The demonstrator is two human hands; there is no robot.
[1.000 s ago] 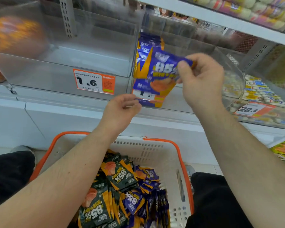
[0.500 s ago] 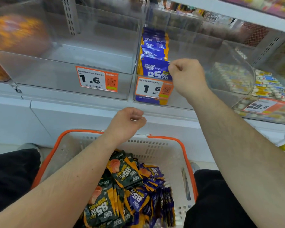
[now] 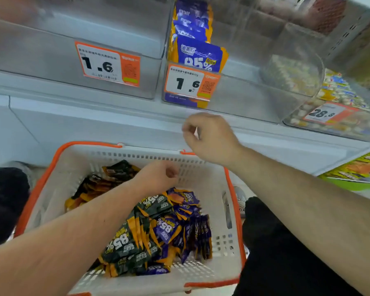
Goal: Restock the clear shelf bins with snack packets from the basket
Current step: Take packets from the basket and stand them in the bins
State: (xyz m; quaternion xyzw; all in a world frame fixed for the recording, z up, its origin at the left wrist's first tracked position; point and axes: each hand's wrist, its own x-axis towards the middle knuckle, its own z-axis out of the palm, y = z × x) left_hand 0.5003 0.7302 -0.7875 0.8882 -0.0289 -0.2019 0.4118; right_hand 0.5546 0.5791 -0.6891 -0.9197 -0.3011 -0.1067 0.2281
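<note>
A white basket with an orange rim (image 3: 235, 189) sits between my knees, holding several dark green packets (image 3: 124, 246) and purple snack packets (image 3: 179, 223). Above it, a clear shelf bin (image 3: 244, 99) holds a row of upright purple packets (image 3: 198, 54) behind a 1.6 price tag. My left hand (image 3: 158, 176) hovers over the basket with its fingers curled and nothing in it. Higher up, my right hand (image 3: 209, 137) hangs in front of the shelf edge below the bin, fingers loosely curled, holding nothing.
To the left stands another clear bin (image 3: 51, 52) with a 1.6 tag (image 3: 109, 63), with no packets visible in it. At the right a bin of small sweets (image 3: 333, 116) carries a 28.8 tag. A green and yellow product box (image 3: 355, 169) sticks out at the right edge.
My right hand set the purple packet into the bin, let go and dropped toward the basket. My left hand has lowered over the basket. The view tilted down.
</note>
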